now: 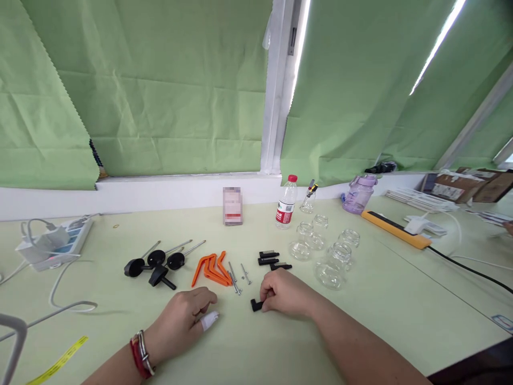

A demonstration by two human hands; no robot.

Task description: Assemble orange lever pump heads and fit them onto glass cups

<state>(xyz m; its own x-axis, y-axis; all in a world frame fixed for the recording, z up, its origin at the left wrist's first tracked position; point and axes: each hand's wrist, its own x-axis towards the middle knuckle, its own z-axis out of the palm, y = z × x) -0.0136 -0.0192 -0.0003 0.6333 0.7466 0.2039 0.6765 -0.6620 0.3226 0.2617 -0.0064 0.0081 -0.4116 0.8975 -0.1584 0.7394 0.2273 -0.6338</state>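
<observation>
A small black plastic part [256,305] is being pinched by the right hand [286,294] near the bench's front edge; the left hand [186,315], loosely curled and holding nothing, is being rested just beside the orange brackets [211,269]

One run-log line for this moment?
right hand: grips small black part | left hand: empty, resting on table | orange pieces: untouched
</observation>
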